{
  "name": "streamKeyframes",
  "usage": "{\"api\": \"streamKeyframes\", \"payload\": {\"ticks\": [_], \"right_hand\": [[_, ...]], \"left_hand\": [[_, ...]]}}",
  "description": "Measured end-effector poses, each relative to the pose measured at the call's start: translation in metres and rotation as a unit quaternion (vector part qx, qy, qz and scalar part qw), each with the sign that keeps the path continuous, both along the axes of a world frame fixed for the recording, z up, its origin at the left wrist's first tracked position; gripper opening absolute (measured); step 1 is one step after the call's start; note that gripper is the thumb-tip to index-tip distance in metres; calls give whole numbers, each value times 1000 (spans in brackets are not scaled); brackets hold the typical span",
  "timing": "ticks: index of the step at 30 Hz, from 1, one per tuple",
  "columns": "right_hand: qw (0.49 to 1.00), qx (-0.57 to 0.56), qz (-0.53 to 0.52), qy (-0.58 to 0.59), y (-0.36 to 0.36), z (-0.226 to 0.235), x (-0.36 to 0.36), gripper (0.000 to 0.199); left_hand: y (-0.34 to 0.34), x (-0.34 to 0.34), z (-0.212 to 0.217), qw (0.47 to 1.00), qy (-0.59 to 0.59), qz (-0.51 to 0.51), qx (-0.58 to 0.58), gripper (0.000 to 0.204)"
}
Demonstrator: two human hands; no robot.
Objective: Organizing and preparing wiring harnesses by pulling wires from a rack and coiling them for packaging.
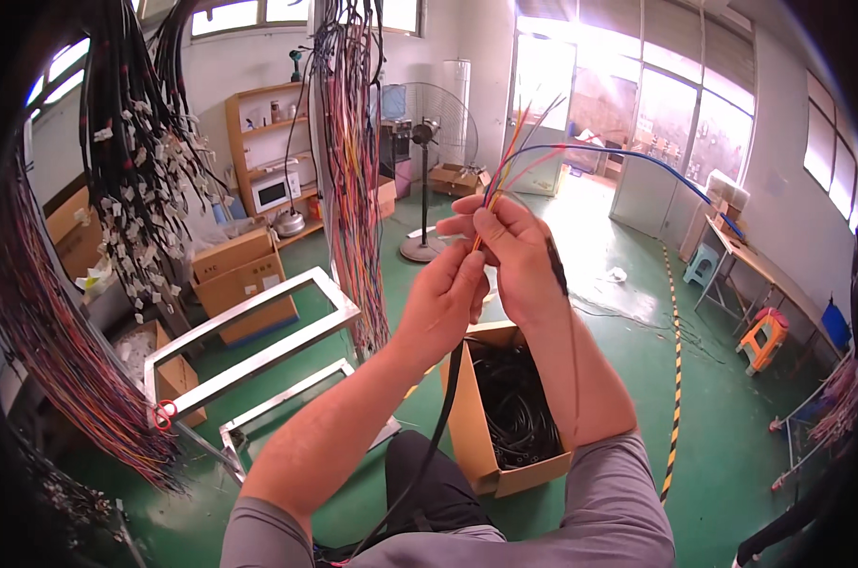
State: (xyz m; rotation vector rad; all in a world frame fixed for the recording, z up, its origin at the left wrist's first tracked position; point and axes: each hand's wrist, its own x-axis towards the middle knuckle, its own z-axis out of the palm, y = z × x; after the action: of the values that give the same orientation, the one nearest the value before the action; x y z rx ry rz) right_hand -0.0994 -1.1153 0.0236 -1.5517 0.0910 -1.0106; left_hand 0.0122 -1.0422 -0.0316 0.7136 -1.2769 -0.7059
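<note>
At the centre of the frame, the left hand (453,289) pinches the coloured wires (501,177) low, and the right hand (514,241) pinches them just above. The wires fan out toward upper right; a black cable (455,379) hangs under the left hand, near an open carton (465,421) of black cables (509,412).

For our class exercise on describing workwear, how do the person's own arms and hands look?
The left hand and right hand wear no visible gloves. Short grey sleeves leave both forearms bare. A dark strip lies by the right wrist; whether it is worn is unclear.
</note>
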Motion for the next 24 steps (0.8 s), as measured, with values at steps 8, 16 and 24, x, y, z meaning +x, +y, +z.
{"api": "streamKeyframes", "payload": {"ticks": [8,16,24], "right_hand": [[990,-31,8,-139,-30,4,-16,38],[985,-11,-33,-170,-29,27,-17,25],[982,-41,-108,-151,-29,31,-11,18]], "left_hand": [[7,13,0,999,11,25,47,29],[10,26,-6,999,7,26,39,30],[14,22,-10,997,-28,46,63,29]]}}
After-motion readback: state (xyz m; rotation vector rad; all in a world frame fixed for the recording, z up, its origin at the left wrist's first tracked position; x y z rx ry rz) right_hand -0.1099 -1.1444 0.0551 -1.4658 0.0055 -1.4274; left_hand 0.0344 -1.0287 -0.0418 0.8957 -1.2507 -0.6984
